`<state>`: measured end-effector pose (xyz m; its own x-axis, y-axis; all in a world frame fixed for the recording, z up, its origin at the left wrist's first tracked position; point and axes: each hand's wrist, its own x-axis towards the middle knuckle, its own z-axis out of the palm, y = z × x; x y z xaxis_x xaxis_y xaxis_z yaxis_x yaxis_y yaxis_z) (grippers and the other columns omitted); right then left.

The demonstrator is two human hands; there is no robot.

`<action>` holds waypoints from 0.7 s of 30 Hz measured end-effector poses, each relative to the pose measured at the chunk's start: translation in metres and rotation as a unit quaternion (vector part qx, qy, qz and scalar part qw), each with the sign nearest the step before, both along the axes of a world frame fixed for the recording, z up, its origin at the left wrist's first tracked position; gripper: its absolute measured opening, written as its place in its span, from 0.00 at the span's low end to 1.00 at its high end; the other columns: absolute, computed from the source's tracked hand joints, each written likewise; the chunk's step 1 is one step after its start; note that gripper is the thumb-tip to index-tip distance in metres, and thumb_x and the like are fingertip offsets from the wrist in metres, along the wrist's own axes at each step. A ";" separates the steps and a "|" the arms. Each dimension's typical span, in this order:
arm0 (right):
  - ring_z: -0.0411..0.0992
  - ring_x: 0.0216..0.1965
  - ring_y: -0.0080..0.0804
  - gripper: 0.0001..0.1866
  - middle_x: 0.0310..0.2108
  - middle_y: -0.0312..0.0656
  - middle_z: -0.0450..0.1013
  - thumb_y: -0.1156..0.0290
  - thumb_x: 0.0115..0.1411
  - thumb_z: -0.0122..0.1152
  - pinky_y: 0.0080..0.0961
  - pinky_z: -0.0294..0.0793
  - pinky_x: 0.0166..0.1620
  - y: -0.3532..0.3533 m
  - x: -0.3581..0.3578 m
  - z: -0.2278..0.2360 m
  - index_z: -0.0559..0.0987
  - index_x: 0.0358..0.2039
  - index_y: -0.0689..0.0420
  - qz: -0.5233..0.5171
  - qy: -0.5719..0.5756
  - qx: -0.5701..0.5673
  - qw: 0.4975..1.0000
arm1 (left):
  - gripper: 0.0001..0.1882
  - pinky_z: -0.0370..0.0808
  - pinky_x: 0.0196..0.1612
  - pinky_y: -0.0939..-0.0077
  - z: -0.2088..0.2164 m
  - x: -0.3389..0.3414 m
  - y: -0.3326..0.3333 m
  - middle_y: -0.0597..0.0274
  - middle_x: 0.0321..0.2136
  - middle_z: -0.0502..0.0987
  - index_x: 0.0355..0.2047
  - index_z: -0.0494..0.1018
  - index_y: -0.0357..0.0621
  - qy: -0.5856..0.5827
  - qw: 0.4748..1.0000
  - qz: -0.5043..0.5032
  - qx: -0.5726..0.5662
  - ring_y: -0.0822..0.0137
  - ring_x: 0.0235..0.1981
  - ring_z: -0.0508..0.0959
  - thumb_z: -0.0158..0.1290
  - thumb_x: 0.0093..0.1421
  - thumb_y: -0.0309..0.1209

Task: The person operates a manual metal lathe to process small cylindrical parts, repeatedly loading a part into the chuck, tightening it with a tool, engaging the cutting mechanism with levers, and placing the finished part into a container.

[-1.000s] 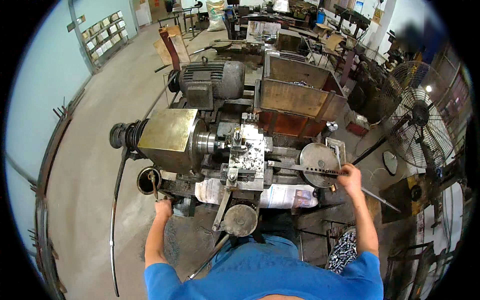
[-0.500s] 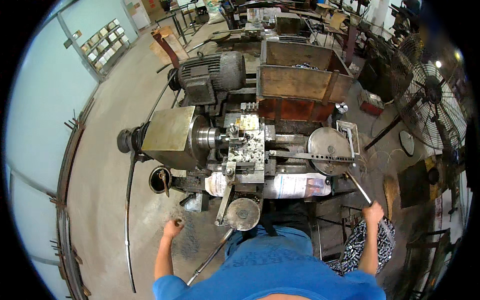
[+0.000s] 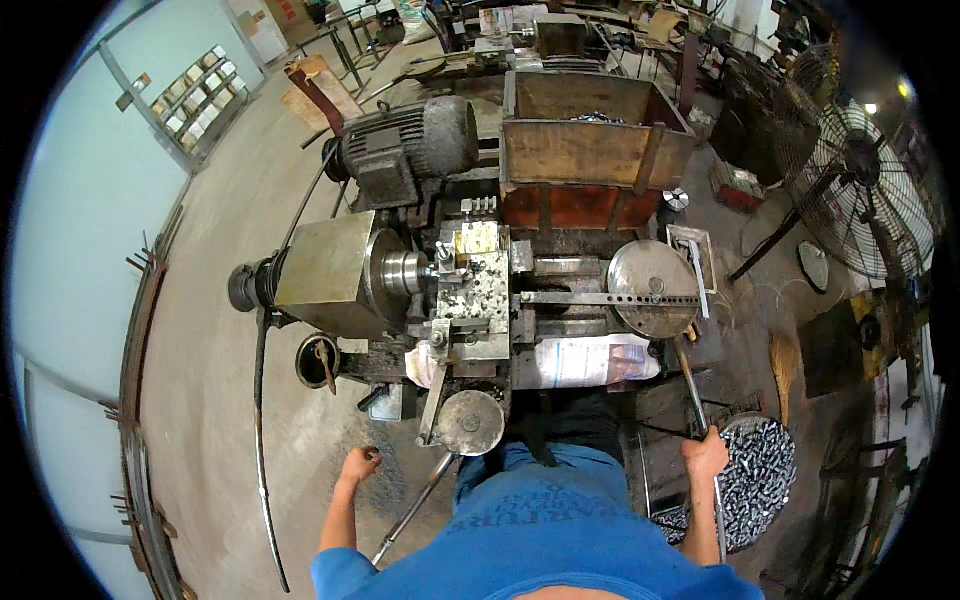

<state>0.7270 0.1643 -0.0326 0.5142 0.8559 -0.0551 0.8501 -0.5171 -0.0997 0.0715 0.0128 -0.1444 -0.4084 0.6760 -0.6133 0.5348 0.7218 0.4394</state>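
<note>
The right hand [image 3: 706, 455] wraps round a metal lever [image 3: 692, 388]; the left hand [image 3: 360, 466] curls loosely, whether around anything I can't tell.

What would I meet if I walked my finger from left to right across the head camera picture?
Wall rack, round pot, left hand, small round metal disc, right hand gripping a metal bar, caged fan.

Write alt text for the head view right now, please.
A person's right hand grips a long metal bar beside a heap of small metal parts; the left hand is curled above the floor. Ahead stands a lathe-like machine, with a motor and open box beyond and a caged fan at right.
</note>
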 end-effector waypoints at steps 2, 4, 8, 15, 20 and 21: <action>0.71 0.26 0.57 0.22 0.21 0.55 0.72 0.60 0.33 0.55 0.48 0.70 0.31 0.001 0.002 -0.003 0.73 0.30 0.59 0.021 -0.009 0.023 0.999 | 0.19 0.75 0.30 0.71 0.011 0.005 0.012 0.54 0.23 0.78 0.42 0.74 0.39 -0.002 1.000 -0.003 -0.011 0.67 0.19 0.78 0.55 0.50 0.35; 0.71 0.24 0.56 0.21 0.20 0.54 0.72 0.60 0.35 0.56 0.47 0.70 0.30 0.006 0.001 0.003 0.72 0.31 0.58 0.037 0.007 0.024 0.999 | 0.19 0.75 0.31 0.71 0.010 -0.001 0.012 0.54 0.23 0.78 0.42 0.74 0.39 0.015 0.999 -0.020 -0.031 0.67 0.19 0.78 0.55 0.50 0.34; 0.73 0.27 0.49 0.21 0.26 0.48 0.73 0.60 0.39 0.60 0.43 0.72 0.31 0.047 0.052 -0.004 0.72 0.34 0.57 0.025 -0.103 0.004 0.994 | 0.19 0.74 0.33 0.68 0.016 -0.016 0.034 0.53 0.24 0.78 0.41 0.74 0.40 0.078 0.996 -0.047 -0.003 0.62 0.24 0.79 0.56 0.49 0.35; 0.66 0.46 0.46 0.27 0.39 0.48 0.70 0.62 0.41 0.60 0.41 0.62 0.51 0.189 0.107 0.004 0.72 0.44 0.56 0.041 -0.187 0.050 0.980 | 0.22 0.73 0.37 0.60 0.018 -0.049 0.105 0.49 0.32 0.77 0.45 0.70 0.43 0.305 0.933 -0.179 0.070 0.50 0.34 0.76 0.52 0.52 0.40; 0.59 0.53 0.45 0.35 0.48 0.47 0.64 0.65 0.35 0.58 0.44 0.49 0.60 0.179 0.042 -0.005 0.69 0.50 0.57 0.140 -0.124 0.188 0.964 | 0.21 0.73 0.33 0.58 -0.020 -0.015 0.119 0.44 0.24 0.76 0.28 0.73 0.39 0.352 0.931 -0.072 0.063 0.47 0.29 0.77 0.51 0.52 0.48; 0.59 0.53 0.45 0.35 0.48 0.47 0.65 0.65 0.34 0.58 0.44 0.48 0.61 0.169 0.031 -0.006 0.69 0.49 0.57 0.152 -0.110 0.232 0.955 | 0.21 0.73 0.32 0.57 -0.056 -0.010 0.111 0.45 0.23 0.76 0.26 0.73 0.39 0.349 0.934 0.018 0.075 0.48 0.28 0.77 0.52 0.52 0.49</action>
<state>0.7581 0.3332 -0.0387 0.1941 0.8735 0.4465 0.9805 -0.1872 -0.0600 0.0615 0.1238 -0.2007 -0.6971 0.7114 -0.0892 0.7056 0.7028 0.0901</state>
